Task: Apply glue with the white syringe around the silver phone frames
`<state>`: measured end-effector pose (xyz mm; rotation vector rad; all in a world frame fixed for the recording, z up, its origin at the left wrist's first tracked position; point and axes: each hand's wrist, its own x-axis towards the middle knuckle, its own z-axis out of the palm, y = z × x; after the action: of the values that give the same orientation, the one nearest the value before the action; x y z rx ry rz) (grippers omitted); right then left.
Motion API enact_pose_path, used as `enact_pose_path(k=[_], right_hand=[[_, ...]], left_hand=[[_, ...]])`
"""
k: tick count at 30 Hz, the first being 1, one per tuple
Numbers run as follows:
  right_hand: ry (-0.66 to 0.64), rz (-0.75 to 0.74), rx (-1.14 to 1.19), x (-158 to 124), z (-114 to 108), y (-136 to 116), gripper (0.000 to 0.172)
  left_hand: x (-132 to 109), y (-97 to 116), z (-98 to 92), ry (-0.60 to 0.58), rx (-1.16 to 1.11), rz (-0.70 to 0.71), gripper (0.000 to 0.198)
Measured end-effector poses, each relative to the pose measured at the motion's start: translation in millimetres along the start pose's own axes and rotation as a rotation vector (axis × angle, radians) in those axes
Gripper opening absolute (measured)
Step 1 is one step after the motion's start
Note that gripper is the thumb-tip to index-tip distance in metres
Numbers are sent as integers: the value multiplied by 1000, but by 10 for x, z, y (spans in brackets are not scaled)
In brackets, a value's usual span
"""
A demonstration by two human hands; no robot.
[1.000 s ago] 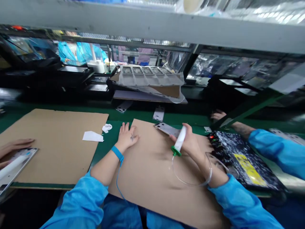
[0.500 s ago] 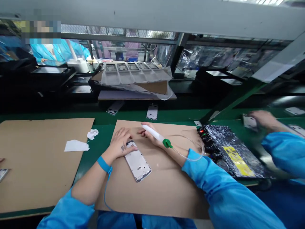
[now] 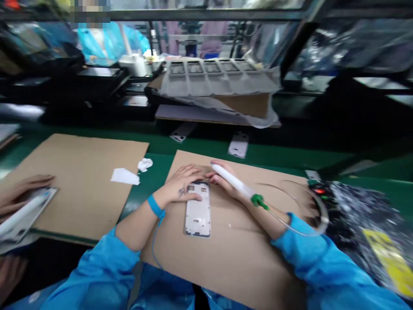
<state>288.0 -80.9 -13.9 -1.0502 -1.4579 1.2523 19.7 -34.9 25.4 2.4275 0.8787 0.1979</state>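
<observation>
On the brown cardboard sheet (image 3: pixel 222 262) lies a silver-grey phone frame (image 3: pixel 198 215), its long side pointing away from me. My left hand (image 3: pixel 183 183) grips it near the far end, thumb across its face and fingers along the far left edge. A blue wrist strap (image 3: pixel 156 206) with a cord is on that wrist. My right hand (image 3: pixel 224 178) holds a white dispensing syringe (image 3: pixel 232 181) with a green connector (image 3: pixel 258 200) and a clear tube. The syringe's working tip is hidden by my fingers, close to the frame's far right corner.
A black-and-white speckled control box (image 3: pixel 364 228) with a red light stands at right. Another cardboard sheet (image 3: pixel 87 185) lies left, with white paper scraps (image 3: pixel 125 176) and a co-worker's hand (image 3: pixel 27 187) on a phone frame. Behind are two phone frames (image 3: pixel 238 145) and a plastic tray (image 3: pixel 213 82).
The view has swung left and down. The phone frame has turned from slanted to nearly straight, with my left hand on it. The syringe in my right hand has come nearer its far edge.
</observation>
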Motion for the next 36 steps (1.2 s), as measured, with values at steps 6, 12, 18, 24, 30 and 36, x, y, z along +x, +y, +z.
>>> enact_pose_path(k=[6, 12, 18, 24, 30, 36], right_hand=[[189, 70, -86, -122, -10, 16, 86], [158, 146, -152, -273, 15, -91, 78], [70, 96, -249, -291, 75, -171, 73], [94, 4, -420, -274, 56, -193, 61], [149, 0, -372, -267, 80, -179, 50], [150, -14, -343, -279, 88, -171, 40]], left_hand=[[24, -76, 52, 28, -37, -13, 79], [83, -111, 109, 66, -75, 69, 76], [134, -51, 154, 94, -72, 70, 66], [147, 2, 179, 106, -83, 42, 55], [150, -22, 188, 122, -177, 51, 60], [185, -73, 230, 157, -212, 95, 50]])
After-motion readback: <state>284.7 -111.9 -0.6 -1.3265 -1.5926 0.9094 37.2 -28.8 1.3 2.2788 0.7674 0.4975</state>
